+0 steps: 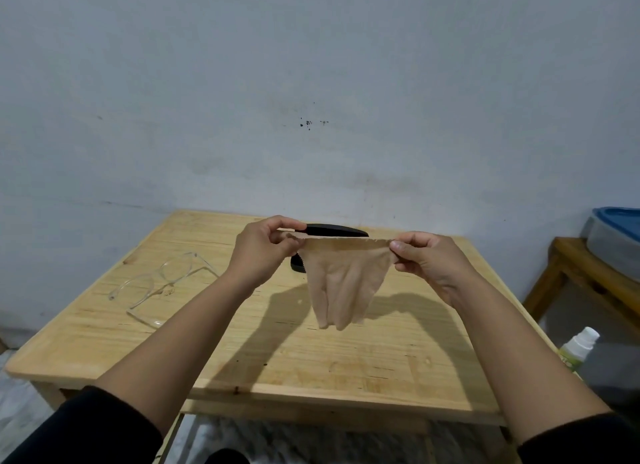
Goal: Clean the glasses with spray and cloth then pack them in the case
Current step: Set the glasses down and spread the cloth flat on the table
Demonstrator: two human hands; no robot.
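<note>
Item: cloth (341, 283), beige, stretched in the air between your left hand (265, 252) and right hand (424, 257), fingers of each pinching 1 top corner. Glasses (159, 283) lie unfolded on the tabletop (311, 359), left; black case (332, 235) open behind the cloth; spray bottle (578, 346) at the tabletop's right edge. Status: wiping and packing apparently both outstanding.

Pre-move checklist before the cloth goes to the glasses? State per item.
1. Cloth held off the table by both hands: ok; left hand and right hand each pinch a top corner.
2. Cloth spread open: not ok, it hangs creased.
3. Glasses reachable on the table: ok, left of the hands, arms unfolded.
4. Case open: ok, though partly hidden.
5. Spray bottle within reach: ok, by the table's right edge.
6. Lenses already sprayed: cannot tell.
</note>
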